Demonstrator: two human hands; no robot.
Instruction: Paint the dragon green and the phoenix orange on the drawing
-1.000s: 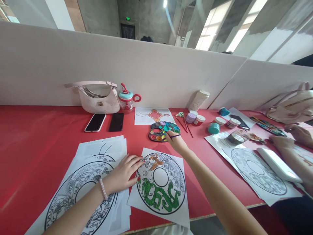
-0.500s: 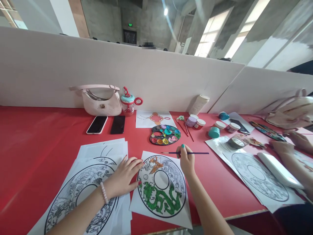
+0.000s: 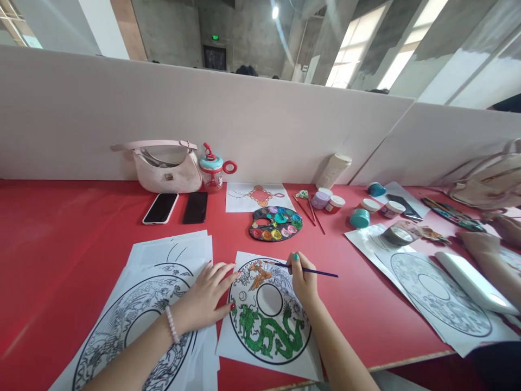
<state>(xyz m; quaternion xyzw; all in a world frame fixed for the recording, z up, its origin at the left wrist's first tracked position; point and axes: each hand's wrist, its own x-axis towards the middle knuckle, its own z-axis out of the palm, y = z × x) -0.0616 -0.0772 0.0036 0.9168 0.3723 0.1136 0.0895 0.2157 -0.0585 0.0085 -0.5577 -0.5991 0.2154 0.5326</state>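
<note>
In the head view, a thin dark-blue paintbrush is pinched in my right hand, its tip near the orange bird at the top of a coloring sheet. That sheet has a ring design with a dragon painted green. My left hand lies with fingers spread, its fingertips on the sheet's left edge. Under my left forearm is a stack of printed sheets with an unpainted ring design. Beyond the coloring sheet sits a black paint palette with wells of several colours.
Two phones, a pale handbag and a cup with a red handle stand at the back left. Paint jars, spare brushes and a white bottle are right of center. A co-worker's hands are at far right.
My right hand has moved down and left, bringing the brush from above the sheet's top edge to the bird. The brush is more tilted now. My left hand stays in place.
</note>
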